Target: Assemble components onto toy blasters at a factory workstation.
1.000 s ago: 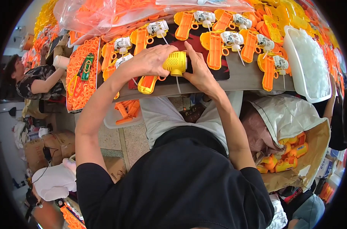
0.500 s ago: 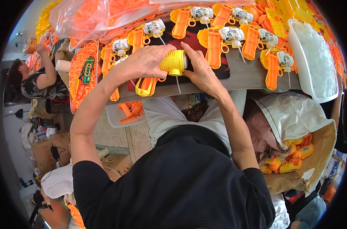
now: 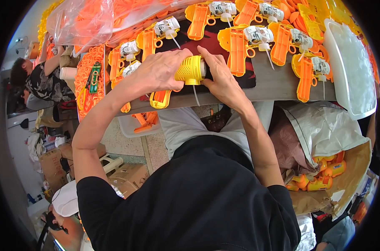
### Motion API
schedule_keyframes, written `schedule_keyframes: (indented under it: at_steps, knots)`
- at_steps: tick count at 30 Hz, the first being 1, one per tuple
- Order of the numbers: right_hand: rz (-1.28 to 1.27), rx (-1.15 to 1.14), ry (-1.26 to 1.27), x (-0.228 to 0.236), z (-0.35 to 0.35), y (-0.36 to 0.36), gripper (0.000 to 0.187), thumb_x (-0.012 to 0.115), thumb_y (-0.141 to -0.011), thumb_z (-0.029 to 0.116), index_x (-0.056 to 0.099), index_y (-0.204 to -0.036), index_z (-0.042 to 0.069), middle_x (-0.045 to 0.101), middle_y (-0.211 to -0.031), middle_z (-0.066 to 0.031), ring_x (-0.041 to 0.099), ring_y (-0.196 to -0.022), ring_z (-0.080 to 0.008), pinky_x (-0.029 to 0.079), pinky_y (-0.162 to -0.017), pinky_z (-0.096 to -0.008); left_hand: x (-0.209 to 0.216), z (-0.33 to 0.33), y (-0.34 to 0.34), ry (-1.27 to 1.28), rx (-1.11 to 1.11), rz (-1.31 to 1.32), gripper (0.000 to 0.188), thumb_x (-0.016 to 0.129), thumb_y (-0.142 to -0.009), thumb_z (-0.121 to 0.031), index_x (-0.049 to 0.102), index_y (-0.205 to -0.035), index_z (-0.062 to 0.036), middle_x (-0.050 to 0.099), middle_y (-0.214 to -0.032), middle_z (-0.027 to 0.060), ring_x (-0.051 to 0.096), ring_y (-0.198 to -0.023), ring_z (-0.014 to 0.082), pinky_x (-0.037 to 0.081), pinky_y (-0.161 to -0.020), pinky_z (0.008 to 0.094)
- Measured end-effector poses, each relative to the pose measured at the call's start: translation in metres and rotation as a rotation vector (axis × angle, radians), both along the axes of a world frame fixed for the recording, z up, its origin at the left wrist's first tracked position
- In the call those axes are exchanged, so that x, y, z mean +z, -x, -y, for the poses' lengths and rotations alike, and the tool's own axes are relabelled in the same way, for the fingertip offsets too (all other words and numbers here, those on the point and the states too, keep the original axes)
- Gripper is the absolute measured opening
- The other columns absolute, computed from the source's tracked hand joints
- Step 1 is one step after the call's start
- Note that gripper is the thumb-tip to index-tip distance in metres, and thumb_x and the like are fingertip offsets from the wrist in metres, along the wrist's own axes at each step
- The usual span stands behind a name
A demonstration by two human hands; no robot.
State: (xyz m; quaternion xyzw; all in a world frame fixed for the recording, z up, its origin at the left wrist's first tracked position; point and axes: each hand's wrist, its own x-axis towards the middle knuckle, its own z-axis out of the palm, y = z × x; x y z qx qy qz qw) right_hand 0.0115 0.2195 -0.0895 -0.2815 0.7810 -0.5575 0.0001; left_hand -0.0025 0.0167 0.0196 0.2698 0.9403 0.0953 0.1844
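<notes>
Head view: left grip [image 3: 163, 71] clamped over the left part of a yellow perforated barrel [image 3: 189, 69]; right grip [image 3: 222, 78] at its right end, thumb and fingers spread around it — cannot tell how firmly. White strip [image 3: 196, 96] hangs below the barrel, between the grips. Just below the left grip, orange handle in yellow shell [image 3: 160, 100]; its join to the barrel is hidden by the hand. Dark mat [image 3: 249, 82] beside the right grip, on the grey surface [image 3: 271, 90]. Beyond and to both sides of the grips — orange handles [image 3: 237, 54] with white units [image 3: 258, 35]. Left of the left grip, orange rings [image 3: 84, 75]. Well right of the right grip, white tub [image 3: 339, 90].
</notes>
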Motion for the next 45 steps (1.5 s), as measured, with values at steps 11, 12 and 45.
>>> schedule_keyframes:
  at_steps: [11, 12, 45]
  knots:
    - [0.057, -0.021, -0.007, 0.002, 0.003, -0.003, 0.089, 0.063, -0.071, -0.012, 0.033, -0.153, 0.005, 0.055, -0.133, -0.0173, 0.047, -0.124, -0.0353, 0.038, -0.11, -0.0412, -0.006, 0.001, -0.005, 0.11, -0.213, -0.124, 0.073, 0.075, -0.079, -0.021, 0.037, -0.135, 0.0074, 0.051, -0.124, 0.024, 0.053, -0.12, 0.0388, 0.047, -0.094, 0.0468]
    - [0.056, -0.022, -0.019, 0.003, 0.004, -0.004, 0.088, 0.063, -0.071, -0.011, 0.033, -0.153, 0.004, 0.055, -0.133, -0.0179, 0.047, -0.124, -0.0354, 0.038, -0.11, -0.0414, -0.008, 0.002, -0.004, 0.112, -0.208, -0.121, 0.073, 0.075, -0.079, -0.021, 0.037, -0.135, 0.0074, 0.051, -0.124, 0.024, 0.053, -0.12, 0.0388, 0.047, -0.094, 0.0468]
    - [-0.005, -0.507, -0.167, 0.005, 0.028, -0.012, 0.009, 0.064, -0.09, 0.004, 0.07, -0.097, 0.001, 0.064, -0.095, -0.0137, 0.066, -0.082, -0.036, 0.053, -0.071, -0.0439, -0.019, 0.008, -0.002, -0.04, -0.129, 0.028, 0.084, 0.076, -0.068, -0.007, 0.039, -0.143, -0.0067, 0.049, -0.121, 0.0132, 0.052, -0.114, 0.033, 0.043, -0.101, 0.0441]
